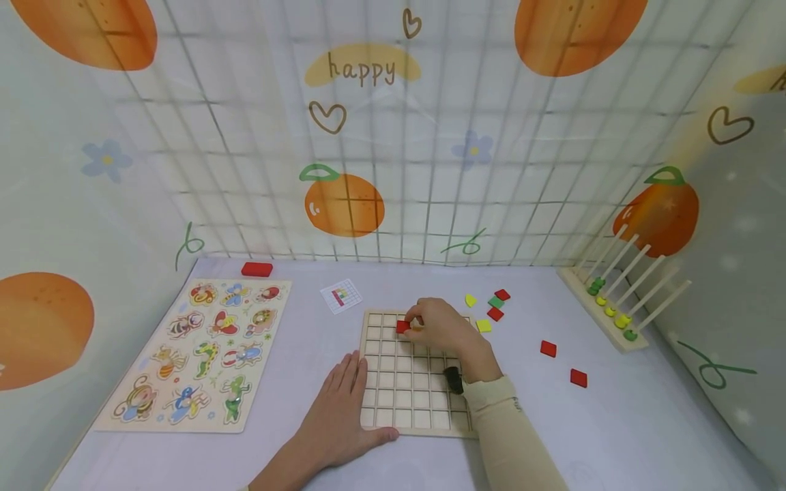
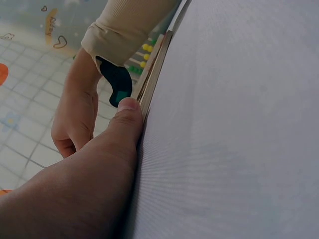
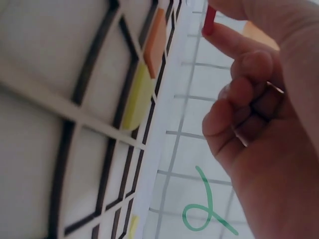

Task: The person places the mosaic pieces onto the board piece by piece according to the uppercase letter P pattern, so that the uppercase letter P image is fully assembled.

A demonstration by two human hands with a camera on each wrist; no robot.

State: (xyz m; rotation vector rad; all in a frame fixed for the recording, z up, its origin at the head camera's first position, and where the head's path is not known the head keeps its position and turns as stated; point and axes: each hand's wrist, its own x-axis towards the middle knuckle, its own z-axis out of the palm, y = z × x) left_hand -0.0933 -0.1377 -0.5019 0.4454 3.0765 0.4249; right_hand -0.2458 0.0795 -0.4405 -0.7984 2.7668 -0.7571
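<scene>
A wooden grid board [image 1: 402, 399] with square cells lies on the table in the head view. Over its far rows, my right hand [image 1: 445, 329] pinches a small red square tile [image 1: 402, 327] between thumb and index finger. The right wrist view shows that tile edge-on, raised off the board, while a yellow piece [image 3: 137, 99] and an orange tile [image 3: 156, 45] sit in cells. My left hand [image 1: 338, 416] rests along the board's left side with fingers straight, its thumb [image 2: 128, 112] at the near edge.
A printed pattern card [image 1: 341, 296] lies behind the board. Loose red, green and yellow tiles [image 1: 548, 349] are scattered to the right. An insect puzzle board [image 1: 205, 409] and a red block [image 1: 256, 269] are at left, and a pegged bead stand [image 1: 632, 341] at far right.
</scene>
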